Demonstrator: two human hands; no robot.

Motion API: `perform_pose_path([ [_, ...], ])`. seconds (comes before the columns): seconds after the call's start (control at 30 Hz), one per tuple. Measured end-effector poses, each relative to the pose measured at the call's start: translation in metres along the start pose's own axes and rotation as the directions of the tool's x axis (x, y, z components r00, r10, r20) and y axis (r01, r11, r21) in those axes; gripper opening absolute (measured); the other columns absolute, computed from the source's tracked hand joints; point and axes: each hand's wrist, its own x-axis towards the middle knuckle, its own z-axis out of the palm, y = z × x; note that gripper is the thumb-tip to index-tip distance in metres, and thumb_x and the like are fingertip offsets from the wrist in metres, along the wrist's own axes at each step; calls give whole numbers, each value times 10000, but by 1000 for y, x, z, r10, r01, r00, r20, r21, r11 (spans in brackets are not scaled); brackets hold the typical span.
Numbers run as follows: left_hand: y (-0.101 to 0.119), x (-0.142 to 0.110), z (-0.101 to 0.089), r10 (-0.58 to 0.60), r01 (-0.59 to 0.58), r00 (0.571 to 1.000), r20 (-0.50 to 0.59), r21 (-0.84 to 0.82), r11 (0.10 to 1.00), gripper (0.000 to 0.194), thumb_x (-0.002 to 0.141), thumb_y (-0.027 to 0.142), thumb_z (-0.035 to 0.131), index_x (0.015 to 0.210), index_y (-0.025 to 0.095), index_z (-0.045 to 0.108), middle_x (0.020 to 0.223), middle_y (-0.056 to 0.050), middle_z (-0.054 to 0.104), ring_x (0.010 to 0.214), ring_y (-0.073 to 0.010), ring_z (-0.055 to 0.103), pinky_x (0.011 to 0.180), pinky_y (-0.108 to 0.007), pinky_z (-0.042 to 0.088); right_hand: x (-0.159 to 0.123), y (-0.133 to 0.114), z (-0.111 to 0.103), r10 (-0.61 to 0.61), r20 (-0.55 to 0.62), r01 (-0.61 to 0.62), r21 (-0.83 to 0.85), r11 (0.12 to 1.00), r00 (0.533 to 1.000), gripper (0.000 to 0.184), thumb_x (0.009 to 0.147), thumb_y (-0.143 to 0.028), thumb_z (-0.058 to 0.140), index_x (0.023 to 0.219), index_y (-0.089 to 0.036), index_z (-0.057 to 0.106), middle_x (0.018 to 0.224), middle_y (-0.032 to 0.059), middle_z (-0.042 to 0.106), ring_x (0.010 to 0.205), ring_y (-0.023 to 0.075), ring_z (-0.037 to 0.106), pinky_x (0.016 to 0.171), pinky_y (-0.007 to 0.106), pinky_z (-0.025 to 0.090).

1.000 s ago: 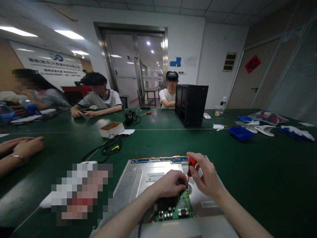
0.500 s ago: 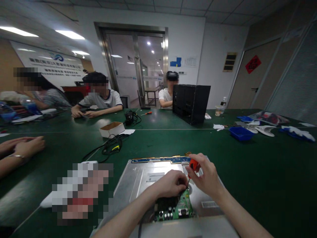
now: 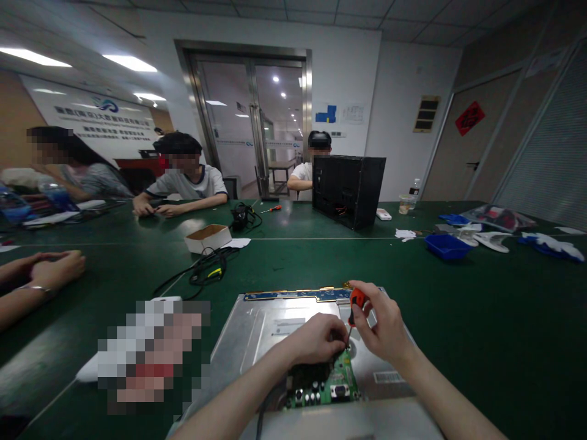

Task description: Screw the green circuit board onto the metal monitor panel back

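A silver metal monitor back panel point(image 3: 257, 333) lies flat on the green table point(image 3: 481, 318) in front of me. A green circuit board point(image 3: 328, 382) is mounted on its near part. My right hand point(image 3: 383, 324) is closed round a small screwdriver with an orange handle point(image 3: 356, 299), its tip pointing down at the board's upper corner. My left hand point(image 3: 318, 339) is curled, fingers pinched together on the board beside the screwdriver tip; what it pinches is hidden.
A black computer case point(image 3: 351, 189) stands at mid-table with a person behind it. Two other people sit at the far left; a fourth person's hands point(image 3: 50, 269) rest at the left edge. Black cables point(image 3: 206, 269), a cardboard box point(image 3: 207, 237) and a blue tray point(image 3: 446, 245) lie around.
The person opposite has turned the black computer case and shifted it left. My right hand has twisted the screwdriver slightly in place; my left hand has stayed put.
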Motion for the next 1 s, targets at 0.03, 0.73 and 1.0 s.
perform_pose_path([
  [0.03,0,0,0,4,-4,1000,3,-4,1000,181,727,83,590,848,154,705,770,-4,679,697,-152,581,658,-216,427,0,1,1,-4,-5,4,-7,1000,1000,317,916,-155,467,1228,-212,474,790,1,622,549,128,575,486,231,453],
  [0.73,1,0,-1,-12,12,1000,17,-20,1000,157,726,83,596,827,144,699,754,-5,668,686,-148,575,644,-211,418,-1,2,1,15,17,-16,26,1000,1000,312,935,-170,444,1244,-205,476,812,13,640,563,130,598,500,234,472],
  [1.0,-2,1,1,-2,2,1000,30,-7,1000,187,740,85,578,866,145,702,829,-23,698,760,-170,611,693,-223,445,-3,5,4,-27,-23,25,-53,998,999,220,944,-234,525,1161,-224,483,724,-34,565,524,114,527,488,219,418],
])
